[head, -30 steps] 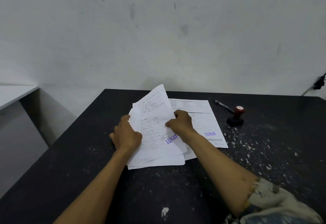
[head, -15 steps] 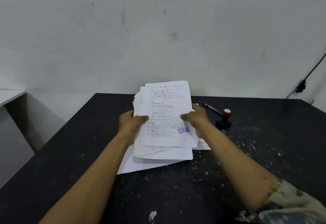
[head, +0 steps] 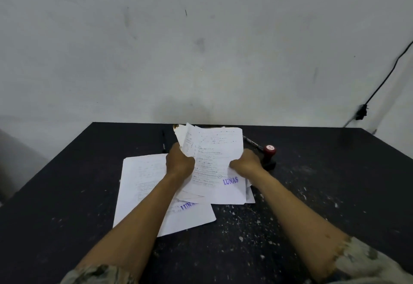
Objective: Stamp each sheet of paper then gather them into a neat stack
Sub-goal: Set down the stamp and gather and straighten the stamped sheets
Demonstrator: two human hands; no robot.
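Both hands hold a bundle of white printed sheets [head: 214, 160], raised and tilted above the black table [head: 324, 194]. My left hand [head: 180, 163] grips its left edge and my right hand [head: 245, 163] its right edge. The top sheet bears a purple "LUNAS" stamp mark at its lower right. One more stamped sheet [head: 145, 192] lies flat on the table under my left forearm. The stamp [head: 269, 156], with a red top and black base, stands just right of my right hand.
A black pen [head: 251, 141] lies behind the stamp and another pen [head: 163, 141] lies left of the bundle. White flecks of debris dot the table's right half. A grey wall rises behind the table, with a black cable [head: 380, 87] at right.
The bundle was gathered from the table and lifted between both hands. One stamped sheet now lies exposed on the table at left. The camera view shifted.
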